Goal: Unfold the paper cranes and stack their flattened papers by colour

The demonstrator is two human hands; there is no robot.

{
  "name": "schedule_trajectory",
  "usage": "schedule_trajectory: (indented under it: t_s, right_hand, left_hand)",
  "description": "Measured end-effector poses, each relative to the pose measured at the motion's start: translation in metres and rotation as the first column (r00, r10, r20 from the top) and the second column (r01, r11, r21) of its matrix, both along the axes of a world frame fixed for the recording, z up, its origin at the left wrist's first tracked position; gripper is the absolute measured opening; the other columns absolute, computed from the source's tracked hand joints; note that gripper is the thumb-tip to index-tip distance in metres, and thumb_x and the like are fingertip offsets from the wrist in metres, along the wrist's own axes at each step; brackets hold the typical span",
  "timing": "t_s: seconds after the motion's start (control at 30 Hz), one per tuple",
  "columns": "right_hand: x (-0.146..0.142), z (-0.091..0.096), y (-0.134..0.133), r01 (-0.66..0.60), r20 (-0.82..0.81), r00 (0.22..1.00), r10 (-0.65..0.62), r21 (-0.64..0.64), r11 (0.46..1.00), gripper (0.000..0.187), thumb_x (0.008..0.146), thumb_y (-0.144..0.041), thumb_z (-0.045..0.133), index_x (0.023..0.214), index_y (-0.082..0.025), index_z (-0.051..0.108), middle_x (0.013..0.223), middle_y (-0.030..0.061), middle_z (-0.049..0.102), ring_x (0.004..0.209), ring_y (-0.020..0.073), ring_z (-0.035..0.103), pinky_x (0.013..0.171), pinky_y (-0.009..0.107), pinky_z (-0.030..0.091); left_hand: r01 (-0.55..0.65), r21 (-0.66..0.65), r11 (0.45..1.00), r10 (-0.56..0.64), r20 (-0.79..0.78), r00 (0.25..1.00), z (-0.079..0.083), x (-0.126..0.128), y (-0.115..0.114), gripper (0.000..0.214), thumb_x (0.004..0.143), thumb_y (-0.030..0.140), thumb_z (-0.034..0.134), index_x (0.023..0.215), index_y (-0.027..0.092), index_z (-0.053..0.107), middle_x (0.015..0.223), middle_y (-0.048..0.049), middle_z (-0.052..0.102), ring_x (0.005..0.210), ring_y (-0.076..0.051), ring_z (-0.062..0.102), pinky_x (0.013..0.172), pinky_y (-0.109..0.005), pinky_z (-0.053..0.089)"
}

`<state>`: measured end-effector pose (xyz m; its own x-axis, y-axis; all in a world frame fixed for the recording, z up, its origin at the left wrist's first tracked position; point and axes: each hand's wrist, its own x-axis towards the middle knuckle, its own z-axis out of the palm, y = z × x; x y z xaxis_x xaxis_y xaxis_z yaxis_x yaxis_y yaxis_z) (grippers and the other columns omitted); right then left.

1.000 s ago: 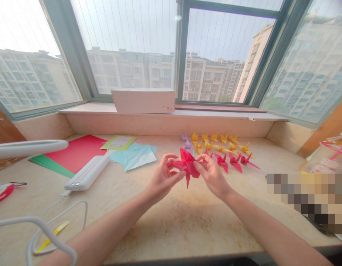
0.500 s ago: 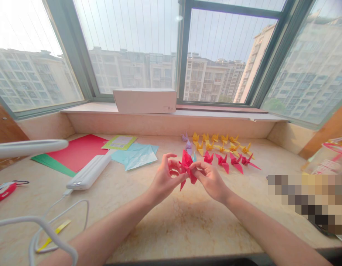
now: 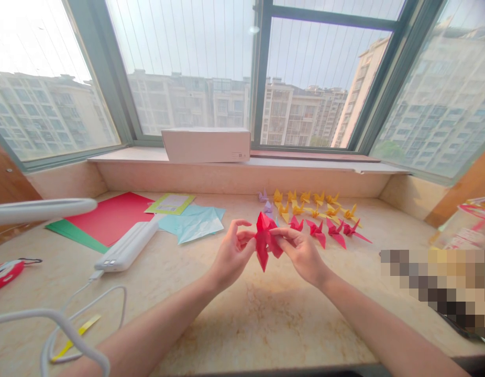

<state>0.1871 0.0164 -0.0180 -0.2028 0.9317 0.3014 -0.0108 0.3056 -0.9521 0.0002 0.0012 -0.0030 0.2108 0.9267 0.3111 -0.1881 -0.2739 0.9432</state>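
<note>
Left hand (image 3: 234, 254) and right hand (image 3: 302, 255) pinch red folded paper (image 3: 262, 242); its lower tip (image 3: 263, 263), earlier slanting left, now points down.

Getting bright daylight through windows (image 3: 187, 47), blowing out upper left, throwing soft shadows on countertop (image 3: 274, 330), kinda stretching near edges.

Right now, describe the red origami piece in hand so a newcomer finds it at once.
Below the window, on the marbled counter, find the row of red origami cranes right of centre. Just left of that row is the red origami piece. Unlike those cranes, which rest on the counter, it is held between the left hand and the right hand.
</note>
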Motion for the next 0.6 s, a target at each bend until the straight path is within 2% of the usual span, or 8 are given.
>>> schedule_trajectory:
  t_s: [0.1, 0.2, 0.33, 0.47, 0.6]
  right_hand:
    - [0.0004, 0.0002, 0.0013, 0.001, -0.028, 1.000, -0.001, -0.023, 1.000, 0.032, 0.084, -0.045, 0.067, 0.101, -0.017, 0.070, 0.082, 0.0068, 0.075, 0.072, 0.0193, 0.069, 0.068, 0.034, 0.056]
    - [-0.0004, 0.0016, 0.0004, -0.009, -0.058, 0.998, 0.008, -0.021, 1.000, 0.035, 0.082, -0.046, 0.069, 0.101, -0.017, 0.071, 0.093, 0.0091, 0.075, 0.084, 0.0219, 0.070, 0.078, 0.037, 0.056]
    - [-0.0020, 0.0022, -0.0023, -0.020, -0.041, 0.999, 0.020, -0.021, 1.000, 0.037, 0.080, -0.045, 0.072, 0.105, -0.018, 0.070, 0.102, 0.0102, 0.074, 0.095, 0.0244, 0.069, 0.088, 0.042, 0.054]
    - [-0.0031, 0.0020, -0.0047, -0.060, -0.047, 0.997, 0.060, 0.001, 0.998, 0.041, 0.079, -0.039, 0.075, 0.115, -0.022, 0.063, 0.102, 0.0077, 0.073, 0.092, 0.0215, 0.070, 0.084, 0.037, 0.056]
    - [-0.0033, 0.0045, -0.0053, -0.104, -0.130, 0.987, 0.099, -0.033, 0.994, 0.039, 0.080, -0.037, 0.073, 0.114, -0.022, 0.059, 0.099, 0.0070, 0.072, 0.084, 0.0195, 0.070, 0.072, 0.032, 0.057]
  left_hand:
    - [0.016, 0.018, 1.000, -0.016, 0.022, 1.000, -0.0003, 0.0009, 0.0015, 0.031, 0.087, 0.032, 0.064, 0.105, 0.022, 0.041, 0.089, -0.0025, 0.072, 0.078, -0.016, 0.070, 0.074, -0.029, 0.052]
    - [0.012, 0.049, 0.999, -0.013, 0.021, 1.000, -0.0007, 0.0011, 0.0022, 0.027, 0.088, 0.034, 0.062, 0.104, 0.022, 0.043, 0.091, -0.0017, 0.071, 0.076, -0.015, 0.068, 0.069, -0.026, 0.051]
    - [-0.009, 0.037, 0.999, 0.010, -0.008, 1.000, -0.0010, 0.0008, 0.0017, 0.022, 0.092, 0.035, 0.056, 0.106, 0.023, 0.045, 0.091, -0.0007, 0.067, 0.061, -0.010, 0.061, 0.054, -0.021, 0.046]
    - [0.015, 0.052, 0.999, -0.012, -0.056, 0.998, -0.0033, 0.0011, 0.0025, 0.031, 0.086, 0.035, 0.065, 0.109, 0.021, 0.049, 0.090, -0.0023, 0.063, 0.082, -0.016, 0.065, 0.067, -0.026, 0.053]
    - [0.001, 0.077, 0.997, 0.008, -0.111, 0.994, -0.0065, 0.0005, 0.0042, 0.034, 0.083, 0.027, 0.069, 0.109, 0.020, 0.049, 0.088, -0.0024, 0.065, 0.083, -0.017, 0.065, 0.075, -0.030, 0.052]
